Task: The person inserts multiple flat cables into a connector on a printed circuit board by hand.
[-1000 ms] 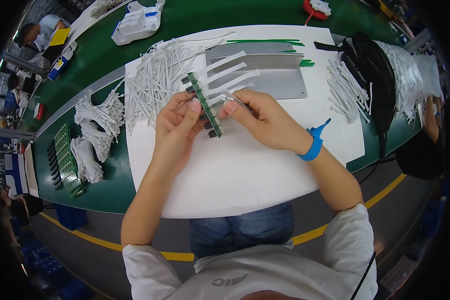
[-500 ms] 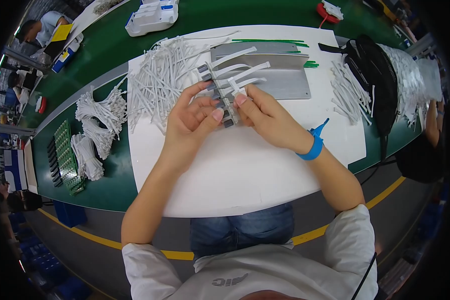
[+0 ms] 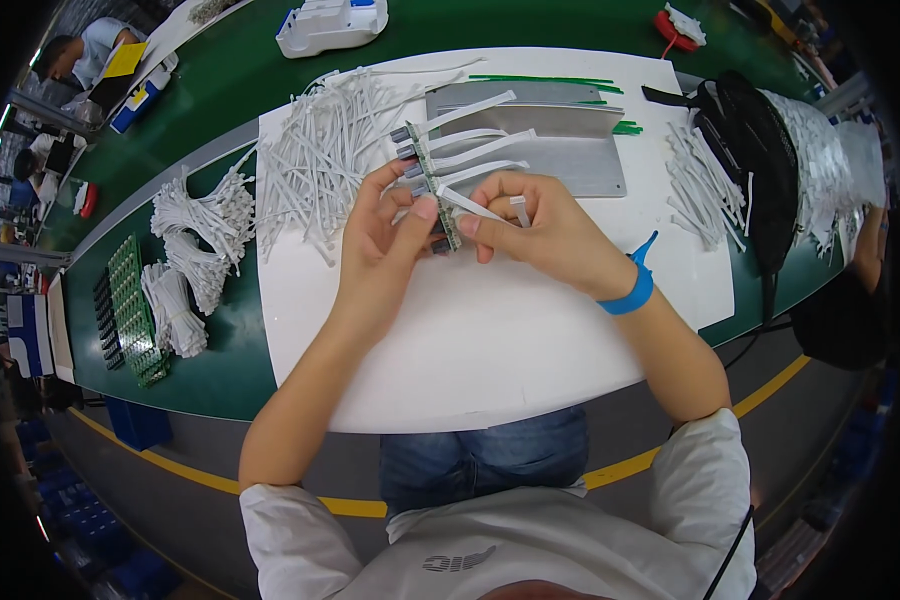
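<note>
My left hand (image 3: 380, 230) grips a narrow green circuit board strip (image 3: 423, 160) with grey connectors along its left side. The thumb presses on its face and the fingers wrap behind. Several white flat cables (image 3: 480, 143) stick out from the strip to the right. My right hand (image 3: 555, 235), a blue strap (image 3: 630, 292) round its wrist, pinches another white flat cable (image 3: 470, 205) between thumb and fingers. One end of that cable meets the strip; whether it is seated in a connector I cannot tell. Its other end loops up by my right fingers.
Loose white cables (image 3: 320, 160) lie heaped on the white board (image 3: 450, 370), near a bent metal plate (image 3: 570, 170). More cables (image 3: 705, 190) lie right, beside a black bag (image 3: 755, 170). Left are cable bundles (image 3: 205, 215) and green circuit boards (image 3: 133, 310). A person (image 3: 95, 55) sits far left.
My right hand has shifted slightly right and down, drawing its cable out sideways. The strip has turned in my left hand, and my left thumb has moved up along it.
</note>
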